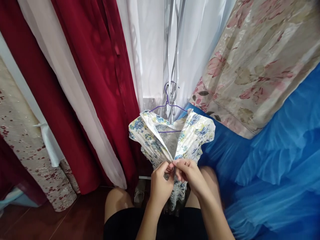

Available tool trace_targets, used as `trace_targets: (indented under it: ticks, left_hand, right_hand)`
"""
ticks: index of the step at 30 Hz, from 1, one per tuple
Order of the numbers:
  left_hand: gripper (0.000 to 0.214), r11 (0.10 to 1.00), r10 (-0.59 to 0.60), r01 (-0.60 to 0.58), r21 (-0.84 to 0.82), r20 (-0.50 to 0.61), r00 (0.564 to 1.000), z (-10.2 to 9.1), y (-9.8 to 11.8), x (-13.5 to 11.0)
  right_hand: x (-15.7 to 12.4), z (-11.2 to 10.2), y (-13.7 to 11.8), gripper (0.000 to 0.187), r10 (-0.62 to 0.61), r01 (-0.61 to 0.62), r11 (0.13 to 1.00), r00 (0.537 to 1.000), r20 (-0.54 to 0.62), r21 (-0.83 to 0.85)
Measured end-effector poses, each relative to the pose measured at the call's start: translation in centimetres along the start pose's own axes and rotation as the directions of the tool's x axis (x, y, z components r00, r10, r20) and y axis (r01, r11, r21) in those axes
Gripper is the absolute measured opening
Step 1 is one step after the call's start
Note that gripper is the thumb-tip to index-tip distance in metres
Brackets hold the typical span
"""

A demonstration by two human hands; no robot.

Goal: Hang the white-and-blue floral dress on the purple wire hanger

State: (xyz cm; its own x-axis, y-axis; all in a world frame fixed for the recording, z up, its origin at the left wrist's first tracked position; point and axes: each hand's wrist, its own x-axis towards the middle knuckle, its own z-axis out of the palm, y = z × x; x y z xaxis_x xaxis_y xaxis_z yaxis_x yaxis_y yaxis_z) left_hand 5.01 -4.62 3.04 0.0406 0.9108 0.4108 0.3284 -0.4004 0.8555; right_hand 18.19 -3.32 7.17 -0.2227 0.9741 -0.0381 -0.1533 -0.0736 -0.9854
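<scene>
A small white garment with a blue flower print (150, 135) hangs on a purple wire hanger (167, 100) in front of me. Its front opening spreads in a V down to my hands. My left hand (160, 185) and my right hand (190, 175) meet at the bottom of that V, both with fingers pinched on the garment's front edges. What the fingertips work on between them is too small to make out. My bare knees show below the hands.
Dark red curtains (100, 76) and white sheer fabric (147, 50) hang behind. A pink floral cloth (257, 66) lies at upper right over a mass of blue tulle (275, 173). A beige speckled fabric (22, 146) hangs at left. The floor (75, 220) is dark wood.
</scene>
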Motion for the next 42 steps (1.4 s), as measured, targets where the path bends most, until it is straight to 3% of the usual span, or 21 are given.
trace_targets:
  ticks: [5, 9, 14, 17, 19, 21, 23, 27, 34, 38, 42]
  left_hand:
    - [0.017, 0.989, -0.019, 0.013, 0.147, 0.034, 0.999, 0.9, 1.1, -0.3]
    - [0.022, 0.954, 0.006, -0.053, 0.296, 0.157, 0.988, 1.7, 2.5, -1.3]
    - [0.03, 0.866, 0.038, -0.216, 0.45, 0.371, 0.928, 0.8, 3.6, -1.4]
    - [0.029, 0.869, 0.114, -0.33, 0.369, 0.498, 0.859, -1.0, 5.3, 0.9]
    - [0.025, 0.892, 0.189, -0.341, 0.297, 0.439, 0.878, -2.7, 6.9, 3.8]
    - [0.026, 0.898, 0.268, -0.325, 0.297, 0.218, 0.939, -4.4, 8.6, 7.4]
    - [0.034, 0.882, 0.345, -0.333, 0.334, 0.026, 0.938, -5.7, 9.7, 11.0]
    - [0.021, 0.796, 0.472, -0.451, 0.405, 0.052, 0.88, -6.3, 10.2, 15.4]
    - [0.011, 0.705, 0.606, -0.526, 0.476, -0.019, 0.795, -6.1, 8.6, 15.3]
    - [0.008, 0.667, 0.608, -0.565, 0.485, 0.083, 0.789, -6.4, 7.9, 15.2]
    - [0.009, 0.675, 0.62, -0.569, 0.47, 0.055, 0.782, -6.3, 8.3, 15.1]
  right_hand:
    - [4.9, 0.0, -6.9, 0.031, -0.215, 0.211, 0.975, 0.975, -0.054, -0.077]
    - [7.4, 0.0, -11.5, 0.028, -0.303, 0.296, 0.948, 0.952, -0.051, -0.12]
    - [7.7, -0.3, -12.9, 0.037, -0.397, 0.392, 0.917, 0.914, -0.085, -0.074]
    - [7.5, -0.1, -12.4, 0.027, -0.424, 0.424, 0.905, 0.9, -0.104, -0.022]
    - [7.3, 0.1, -12.1, 0.022, -0.424, 0.424, 0.905, 0.9, -0.097, -0.026]
    - [7.0, 0.2, -11.8, 0.025, -0.435, 0.431, 0.9, 0.898, -0.07, -0.063]
    - [6.7, 0.1, -11.8, 0.027, -0.452, 0.448, 0.89, 0.891, -0.041, -0.088]
    - [6.9, -0.2, -11.6, 0.025, -0.485, 0.479, 0.872, 0.873, -0.045, -0.101]
    - [8.3, 0.5, -9.3, 0.028, -0.474, 0.452, 0.878, 0.866, -0.157, -0.16]
    - [8.4, 0.9, -8.8, 0.026, -0.459, 0.453, 0.889, 0.875, -0.158, -0.073]
    - [8.5, 1.3, -8.6, 0.027, -0.445, 0.452, 0.892, 0.883, -0.153, 0.013]
